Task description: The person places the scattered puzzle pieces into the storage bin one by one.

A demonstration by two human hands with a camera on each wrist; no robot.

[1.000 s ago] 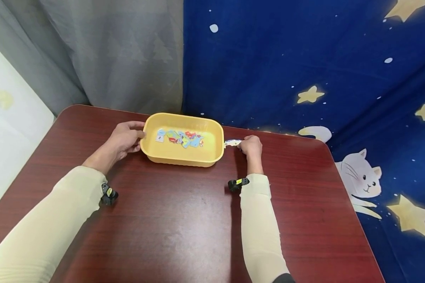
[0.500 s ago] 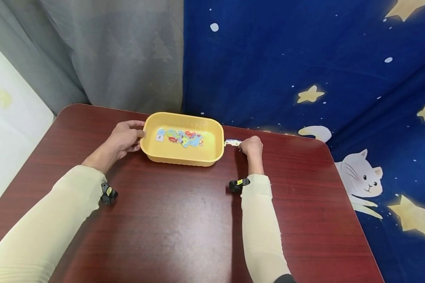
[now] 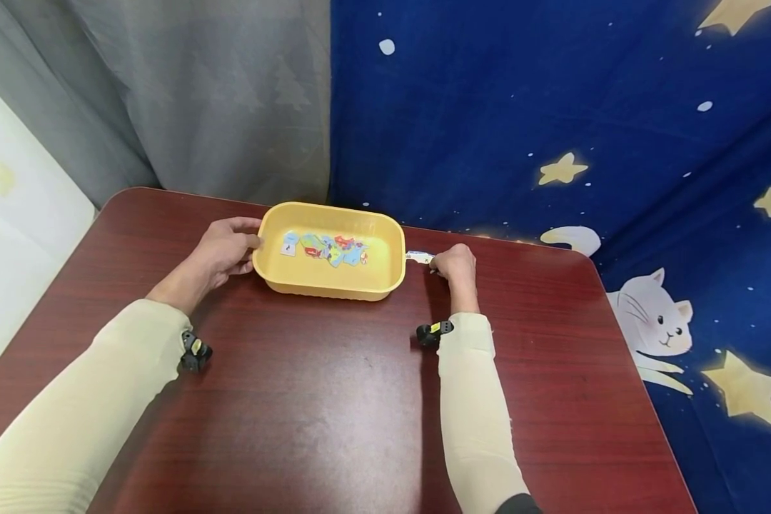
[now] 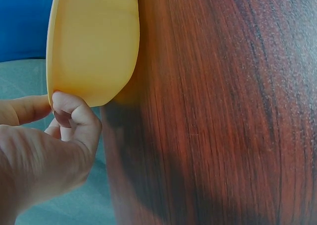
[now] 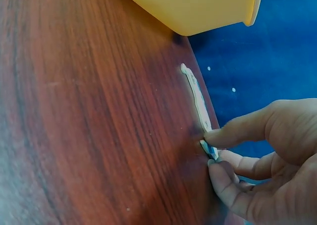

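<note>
A yellow plastic basin stands near the table's far edge, with several colourful flat printed cutouts lying inside. My left hand holds its left end; in the left wrist view the thumb lies over the rim and a finger is outside. To the right of the basin, my right hand pinches a small white-and-blue piece between thumb and fingers. A long, thin, white printed strip runs from those fingertips toward the basin along the tabletop. Whether strip and piece are joined is unclear.
The dark red wooden table ends just behind the basin. Beyond it hang a grey curtain and a blue one with stars and a cat. Black wrist cameras sit on both cuffs.
</note>
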